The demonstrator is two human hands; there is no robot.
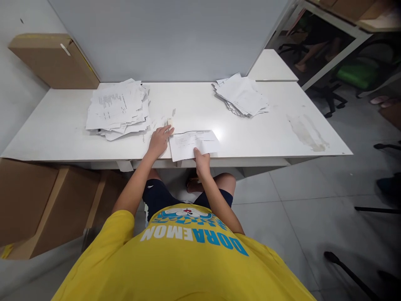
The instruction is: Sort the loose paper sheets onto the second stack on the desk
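Note:
A printed sheet of paper [184, 146] lies at the table's front edge, its near side sticking out slightly over it. My right hand [202, 162] grips this near side, thumb on top and the other fingers underneath, out of sight. To the left of the sheet, my left hand [159, 141] rests low on the table with its fingers round a small cream-coloured block [170, 122], which looks like an eraser. The fingertips partly cover the block. Beyond my left hand sits a thick, uneven stack of printed papers [115, 104]. A smaller stack of papers [241, 94] is at the back right.
The white table [194, 104] ends at a grey panel [175, 37]. A cardboard box [56, 60] stands at the back left corner; more cardboard boxes [62, 205] are below on the left. Right of the table are a green chair [357, 75] and another person's legs [310, 54].

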